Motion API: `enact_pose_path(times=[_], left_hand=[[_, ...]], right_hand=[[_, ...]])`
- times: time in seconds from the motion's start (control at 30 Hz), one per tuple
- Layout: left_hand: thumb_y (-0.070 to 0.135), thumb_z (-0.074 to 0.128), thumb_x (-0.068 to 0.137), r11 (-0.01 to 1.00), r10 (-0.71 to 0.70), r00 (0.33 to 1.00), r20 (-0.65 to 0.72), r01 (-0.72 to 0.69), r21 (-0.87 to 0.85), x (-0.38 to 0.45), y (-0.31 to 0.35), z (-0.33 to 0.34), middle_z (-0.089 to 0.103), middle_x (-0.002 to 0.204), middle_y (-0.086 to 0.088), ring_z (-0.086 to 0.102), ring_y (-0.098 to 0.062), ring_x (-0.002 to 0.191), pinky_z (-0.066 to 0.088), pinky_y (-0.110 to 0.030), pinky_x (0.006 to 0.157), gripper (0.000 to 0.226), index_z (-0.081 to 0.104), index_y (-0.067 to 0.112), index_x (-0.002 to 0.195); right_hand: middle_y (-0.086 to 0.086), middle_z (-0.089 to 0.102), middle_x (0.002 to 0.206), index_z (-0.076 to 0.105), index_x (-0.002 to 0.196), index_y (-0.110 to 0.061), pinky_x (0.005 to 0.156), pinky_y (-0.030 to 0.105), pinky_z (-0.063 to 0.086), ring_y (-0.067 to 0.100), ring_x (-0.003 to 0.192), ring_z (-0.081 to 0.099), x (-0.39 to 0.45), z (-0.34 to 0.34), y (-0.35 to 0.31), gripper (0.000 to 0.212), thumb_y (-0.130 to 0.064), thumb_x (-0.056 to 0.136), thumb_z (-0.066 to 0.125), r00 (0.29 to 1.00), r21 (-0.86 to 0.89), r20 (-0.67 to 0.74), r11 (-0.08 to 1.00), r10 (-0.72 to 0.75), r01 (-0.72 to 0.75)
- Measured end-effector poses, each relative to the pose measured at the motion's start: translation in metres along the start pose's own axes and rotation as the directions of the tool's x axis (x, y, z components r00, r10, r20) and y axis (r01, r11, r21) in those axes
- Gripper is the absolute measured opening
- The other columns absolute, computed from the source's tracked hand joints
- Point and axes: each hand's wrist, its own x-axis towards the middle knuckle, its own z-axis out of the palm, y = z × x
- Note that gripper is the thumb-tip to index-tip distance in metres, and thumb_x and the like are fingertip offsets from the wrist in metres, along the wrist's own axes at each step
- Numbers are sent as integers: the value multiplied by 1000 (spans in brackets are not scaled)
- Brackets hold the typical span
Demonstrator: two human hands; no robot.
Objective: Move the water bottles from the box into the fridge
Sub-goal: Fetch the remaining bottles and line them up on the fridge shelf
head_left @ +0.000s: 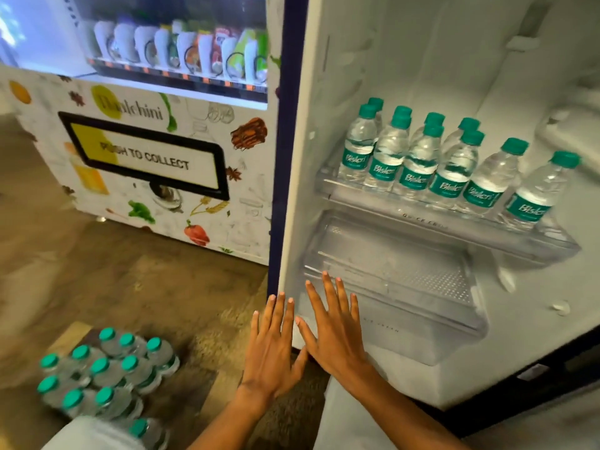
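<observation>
Several clear water bottles with green caps [418,160] stand in two rows on the upper shelf [422,219] of the open fridge door. More of the same bottles [107,368] are packed upright in the box [69,339] on the floor at the lower left. My left hand [272,349] and my right hand [334,329] are both stretched out flat with fingers spread, side by side in front of the door's lower left edge. Neither hand holds anything.
An empty clear lower door shelf [399,287] sits just beyond my right hand. A vending machine [146,164] with a "push to collect" flap stands to the left of the fridge door. Brown floor [130,271] lies between it and the box.
</observation>
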Motion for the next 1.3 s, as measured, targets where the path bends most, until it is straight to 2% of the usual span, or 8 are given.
enact_pose_path(times=[0.13, 0.4, 0.47, 0.57, 0.67, 0.87, 1.1, 1.3], left_hand=[[63, 30, 92, 992, -119, 991, 60, 116, 53, -23, -31, 2, 7, 163, -9, 9, -30, 150, 19, -54, 117, 83, 15, 12, 155], [61, 48, 83, 934, -336, 930, 152, 308, 180, -65, -96, 3, 28, 158, -14, 28, -32, 145, 33, -55, 110, 86, 34, 8, 150], [61, 45, 84, 902, -417, 895, 155, 388, 187, -76, -110, 3, 22, 159, -13, 23, -31, 147, 27, -54, 112, 86, 29, 10, 151], [57, 39, 88, 854, -513, 842, 167, 481, 198, -93, -128, 1, 16, 161, -14, 17, -32, 149, 22, -53, 115, 82, 22, 11, 154], [49, 37, 97, 805, -590, 773, 234, 541, 243, -109, -144, 0, 2, 163, -14, 2, -30, 151, 10, -47, 120, 75, 8, 14, 156], [28, 44, 98, 736, -674, 674, 303, 575, 357, -134, -175, -4, 44, 140, -14, 42, -30, 126, 39, -38, 102, 45, 45, 14, 140], [18, 50, 98, 725, -684, 601, 414, 623, 294, -148, -183, 12, 31, 150, -20, 38, -34, 136, 35, -40, 111, 49, 41, 10, 145], [9, 46, 97, 700, -689, 596, 412, 695, 165, -160, -178, 19, 42, 133, -14, 54, -34, 118, 48, -40, 96, 34, 49, 11, 130]], right_hand=[[6, 14, 165, 23, 155, -31, 116, 57, 22, 32, 150, 15, -2, 34, -23, 73, -70, 94, 20, 995, -9, 85, 999, -45, 46], [2, -10, 165, 4, 157, -33, 122, 52, 3, 27, 151, -10, -5, 81, -88, 72, -59, 96, 30, 947, 94, 253, 979, -198, 179], [2, -8, 165, 5, 157, -33, 122, 52, 2, 28, 152, -8, -5, 93, -107, 71, -56, 97, 34, 924, 119, 316, 975, -217, 188], [7, 9, 165, 19, 156, -30, 119, 56, 16, 33, 151, 10, -6, 110, -138, 69, -52, 95, 43, 891, 160, 358, 959, -278, 235], [4, 3, 166, 14, 156, -30, 120, 54, 11, 32, 152, 5, -10, 131, -170, 68, -46, 98, 44, 809, 190, 457, 929, -369, 316], [4, 9, 164, 18, 155, -28, 121, 53, 13, 32, 149, 11, -23, 159, -218, 71, -21, 96, 56, 680, 271, 567, 885, -465, 379], [7, 7, 164, 17, 155, -26, 120, 55, 13, 36, 148, 12, -38, 175, -234, 81, -4, 89, 59, 629, 260, 629, 886, -457, 384], [4, -1, 165, 13, 156, -27, 118, 56, 21, 39, 146, 18, -6, 185, -247, 85, -2, 90, 60, 649, 233, 604, 881, -463, 411]])
